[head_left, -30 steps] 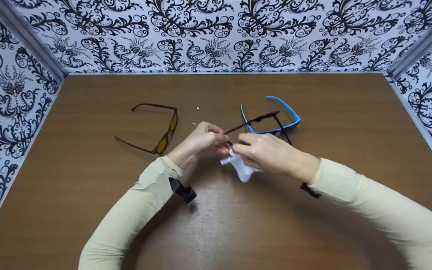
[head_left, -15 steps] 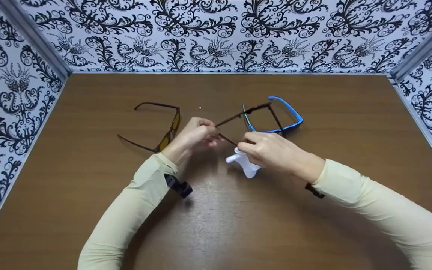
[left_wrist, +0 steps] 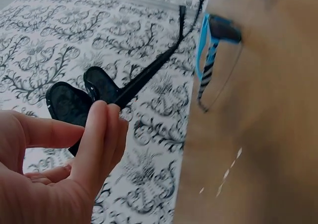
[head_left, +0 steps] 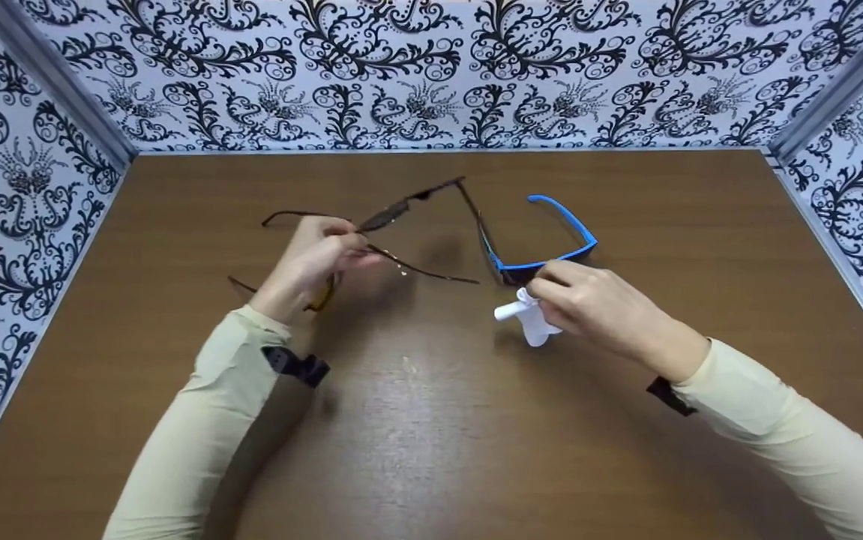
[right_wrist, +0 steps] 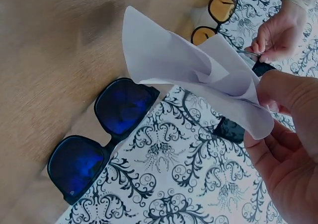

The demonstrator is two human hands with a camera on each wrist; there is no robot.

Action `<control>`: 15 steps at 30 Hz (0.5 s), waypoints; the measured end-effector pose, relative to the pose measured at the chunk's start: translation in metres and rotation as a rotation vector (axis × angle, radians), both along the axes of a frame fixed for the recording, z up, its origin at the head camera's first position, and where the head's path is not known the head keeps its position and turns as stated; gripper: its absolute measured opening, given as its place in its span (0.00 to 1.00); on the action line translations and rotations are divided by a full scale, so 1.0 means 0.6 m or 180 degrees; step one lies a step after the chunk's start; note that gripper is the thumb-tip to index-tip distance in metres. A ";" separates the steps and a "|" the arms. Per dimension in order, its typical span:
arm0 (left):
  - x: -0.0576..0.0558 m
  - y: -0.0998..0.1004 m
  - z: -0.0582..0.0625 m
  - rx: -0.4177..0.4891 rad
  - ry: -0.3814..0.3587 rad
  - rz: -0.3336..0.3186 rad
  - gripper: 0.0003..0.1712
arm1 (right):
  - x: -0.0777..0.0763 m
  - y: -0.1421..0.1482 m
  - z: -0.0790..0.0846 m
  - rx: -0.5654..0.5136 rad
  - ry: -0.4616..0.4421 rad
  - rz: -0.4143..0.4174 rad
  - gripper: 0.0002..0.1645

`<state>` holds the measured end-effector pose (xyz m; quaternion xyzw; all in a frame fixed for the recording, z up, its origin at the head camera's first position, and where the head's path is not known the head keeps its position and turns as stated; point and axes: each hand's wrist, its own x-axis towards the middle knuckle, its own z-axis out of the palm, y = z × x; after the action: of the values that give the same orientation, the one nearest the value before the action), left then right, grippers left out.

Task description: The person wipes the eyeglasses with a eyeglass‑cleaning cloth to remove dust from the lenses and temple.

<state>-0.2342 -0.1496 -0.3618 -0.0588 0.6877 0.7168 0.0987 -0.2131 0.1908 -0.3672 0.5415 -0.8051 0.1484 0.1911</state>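
My left hand (head_left: 319, 259) pinches dark sunglasses (head_left: 388, 217) by one front corner, above the left part of the table. Both temples are unfolded and point to the right in the head view. In the left wrist view, thumb and fingertips meet at the edge of the sunglasses' dark lenses (left_wrist: 68, 104). A crumpled white cloth (head_left: 537, 324) hangs from the thumb and fingers of my right hand (head_left: 603, 307). The right wrist view shows this white cloth (right_wrist: 166, 60) fanned out, its gathered end between the fingers. The two hands are well apart.
Blue-framed sunglasses (head_left: 585, 229) with blue mirrored lenses (right_wrist: 121, 107) lie just beyond the right hand. Glasses with yellow lenses (right_wrist: 221, 9) lie under the left hand, partly hidden in the head view. Patterned walls (head_left: 431, 82) border the wooden table (head_left: 416, 420).
The left hand has carried the dark sunglasses left, away from the white cloth and over the yellow-lensed glasses. The right hand has shifted right, still holding the cloth.
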 end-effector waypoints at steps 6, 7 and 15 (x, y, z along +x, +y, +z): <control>0.003 -0.021 0.012 -0.1174 0.0731 0.0305 0.06 | 0.010 0.009 0.003 -0.0055 0.0014 0.0051 0.10; 0.003 -0.021 0.011 -0.1501 0.0905 0.0367 0.07 | 0.011 0.010 0.003 -0.0070 0.0010 0.0058 0.10; 0.008 0.000 0.003 -0.2464 0.2204 0.0656 0.05 | 0.015 0.019 0.000 -0.0140 0.0006 0.0074 0.13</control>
<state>-0.2297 -0.1493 -0.3597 0.0819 0.8851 0.3939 -0.2340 -0.2038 0.2021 -0.3674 0.5467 -0.7951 0.1677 0.2020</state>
